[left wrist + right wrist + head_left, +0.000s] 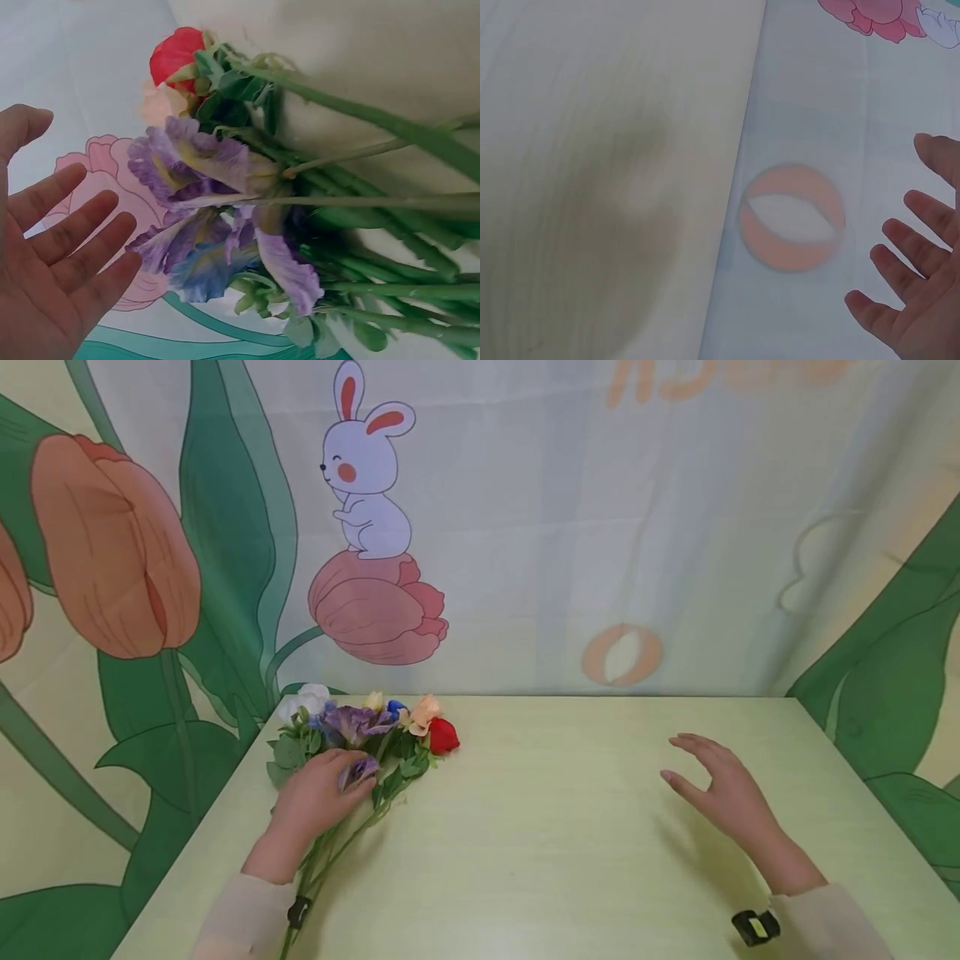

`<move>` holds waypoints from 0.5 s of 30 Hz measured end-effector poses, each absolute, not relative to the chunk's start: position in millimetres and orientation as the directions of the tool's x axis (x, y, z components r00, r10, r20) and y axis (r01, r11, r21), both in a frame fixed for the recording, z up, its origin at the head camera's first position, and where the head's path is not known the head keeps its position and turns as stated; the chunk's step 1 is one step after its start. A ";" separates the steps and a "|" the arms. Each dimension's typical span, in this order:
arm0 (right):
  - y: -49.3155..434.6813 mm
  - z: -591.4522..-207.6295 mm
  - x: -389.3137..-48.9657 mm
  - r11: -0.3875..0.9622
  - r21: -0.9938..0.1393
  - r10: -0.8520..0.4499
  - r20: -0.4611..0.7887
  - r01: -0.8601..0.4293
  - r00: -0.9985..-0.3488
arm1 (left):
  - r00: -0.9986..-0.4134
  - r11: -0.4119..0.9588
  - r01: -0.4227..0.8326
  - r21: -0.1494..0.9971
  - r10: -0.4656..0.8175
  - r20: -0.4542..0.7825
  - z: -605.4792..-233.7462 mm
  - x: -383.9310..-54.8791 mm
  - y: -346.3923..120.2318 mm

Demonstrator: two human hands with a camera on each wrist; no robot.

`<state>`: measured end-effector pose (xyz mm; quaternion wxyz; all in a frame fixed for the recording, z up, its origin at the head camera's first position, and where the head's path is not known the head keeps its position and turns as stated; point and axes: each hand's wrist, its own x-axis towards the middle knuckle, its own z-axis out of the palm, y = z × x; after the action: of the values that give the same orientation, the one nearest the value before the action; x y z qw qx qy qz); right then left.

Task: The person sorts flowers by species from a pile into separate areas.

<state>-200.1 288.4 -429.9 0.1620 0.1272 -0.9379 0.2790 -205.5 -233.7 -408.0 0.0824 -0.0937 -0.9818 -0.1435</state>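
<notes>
A bunch of flowers lies on the left of the table, its heads toward the back edge and its long green stems running forward. Among the heads are a purple flower, a red flower, a peach flower and a white one. My left hand hovers over the bunch; in the left wrist view its fingers are spread and apart from the petals. My right hand is held above the table's right side, fingers loosely extended, holding nothing.
Behind the table's back edge hangs a cloth printed with tulips, leaves and a white rabbit. Black bands sit at both wrists, by the pale sleeves.
</notes>
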 end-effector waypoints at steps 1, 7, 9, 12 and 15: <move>287.6 -430.4 -198.5 0.808 -0.494 -0.145 0.362 -0.321 -0.921 | -0.971 0.941 0.203 0.269 0.159 0.177 -409.6 -204.7 -233.8; 283.0 -433.1 -191.8 0.781 -0.548 -0.129 0.325 -0.298 -0.937 | -0.979 0.937 0.198 0.289 0.173 0.110 -420.2 -203.9 -234.4; 281.6 -434.2 -191.8 0.777 -0.552 -0.129 0.327 -0.301 -0.936 | -0.980 0.935 0.200 0.294 0.184 0.082 -423.4 -205.1 -234.7; 279.8 -434.9 -192.4 0.771 -0.575 -0.116 0.298 -0.275 -0.948 | -0.981 0.933 0.192 0.305 0.191 0.032 -428.0 -207.1 -236.0; 277.7 -436.1 -193.6 0.759 -0.609 -0.096 0.246 -0.231 -0.964 | -0.980 0.935 0.189 0.299 0.197 0.003 -433.4 -209.3 -237.9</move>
<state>-193.6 277.7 -436.1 0.1005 0.0877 -0.9323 0.3362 -209.3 -237.9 -433.4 -0.0137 -0.0980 -0.9836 -0.1508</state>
